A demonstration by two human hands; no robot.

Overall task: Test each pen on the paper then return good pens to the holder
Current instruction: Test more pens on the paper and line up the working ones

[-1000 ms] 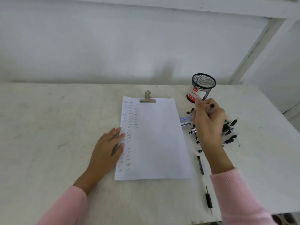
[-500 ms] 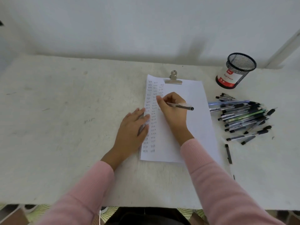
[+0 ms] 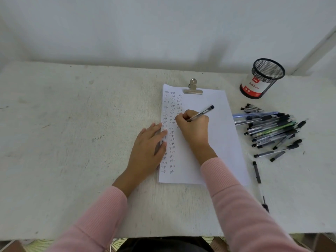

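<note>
We look down on a scuffed white worktop (image 3: 72,124) set against a plain pale wall (image 3: 145,30), its painted surface flecked with small dark marks and scratches. A sheet of paper (image 3: 223,139) lies just right of the worktop's middle, pinned at its far end by a silver bulldog clip (image 3: 193,88). Columns of the handwritten word "test" run down the sheet's left side.

The left hand (image 3: 147,150) lies flat, fingers straight, its fingertips pressing on the sheet's left edge. The right hand (image 3: 194,128) curls its fingers round a clear-barrelled ballpoint pen (image 3: 201,113). The writing end is down at the paper beside the columns, and the dark cap end slants up toward the far right. Both arms wear pink ribbed sleeves (image 3: 236,206).

Near the far right corner of the worktop stands a black mesh pen holder (image 3: 261,79), upright, with a red and white label reading "Ball Pens". On the near side of it, toward the right edge, a heap of pens (image 3: 271,130) lies just beside the paper. Most are dark-capped and one is green.

A single black pen (image 3: 256,172) lies apart from the heap, close to the sheet's near right corner, and another thin dark piece (image 3: 265,204) shows beside the right sleeve. A white post (image 3: 316,50) rises behind the far right corner. Below the near edge we glimpse a strip of leaf-patterned surface (image 3: 36,245).
</note>
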